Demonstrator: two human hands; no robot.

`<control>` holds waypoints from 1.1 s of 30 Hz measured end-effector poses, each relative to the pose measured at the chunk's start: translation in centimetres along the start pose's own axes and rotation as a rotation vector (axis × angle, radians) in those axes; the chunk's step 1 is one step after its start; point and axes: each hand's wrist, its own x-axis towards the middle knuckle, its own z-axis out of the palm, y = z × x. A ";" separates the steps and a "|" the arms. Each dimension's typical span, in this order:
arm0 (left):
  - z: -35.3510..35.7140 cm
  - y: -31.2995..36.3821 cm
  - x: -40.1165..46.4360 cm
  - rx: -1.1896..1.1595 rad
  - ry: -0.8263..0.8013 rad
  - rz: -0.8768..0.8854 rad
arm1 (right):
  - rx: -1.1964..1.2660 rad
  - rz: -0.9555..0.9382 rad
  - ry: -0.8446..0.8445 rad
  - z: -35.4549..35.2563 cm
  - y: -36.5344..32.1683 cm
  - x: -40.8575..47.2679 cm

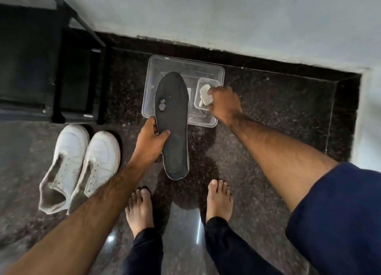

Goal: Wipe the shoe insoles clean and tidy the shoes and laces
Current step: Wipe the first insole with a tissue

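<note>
1. A dark speckled polished stone floor (268, 109) was seen underfoot.
2. A black metal-framed rack (78, 54) stood at the upper left.
3. A pale painted wall (226, 10) was seen beyond the floor's edge.

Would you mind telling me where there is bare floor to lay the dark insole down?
Bare dark speckled floor lies right of the clear plastic tray, up to the wall step. Another patch lies between the white shoes and the bare feet. The tray itself is crowded.
</note>
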 end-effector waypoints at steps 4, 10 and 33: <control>0.0 -1.5 2.1 -0.021 -0.017 -0.013 | -0.207 -0.027 0.034 1.7 -0.2 2.2; 0.0 -2.3 3.5 -0.062 -0.033 -0.012 | -0.316 0.008 0.122 2.2 -0.8 3.6; -15.2 20.9 -26.2 -0.221 -0.041 -0.023 | 1.333 0.176 -0.166 -28.5 -11.7 -28.1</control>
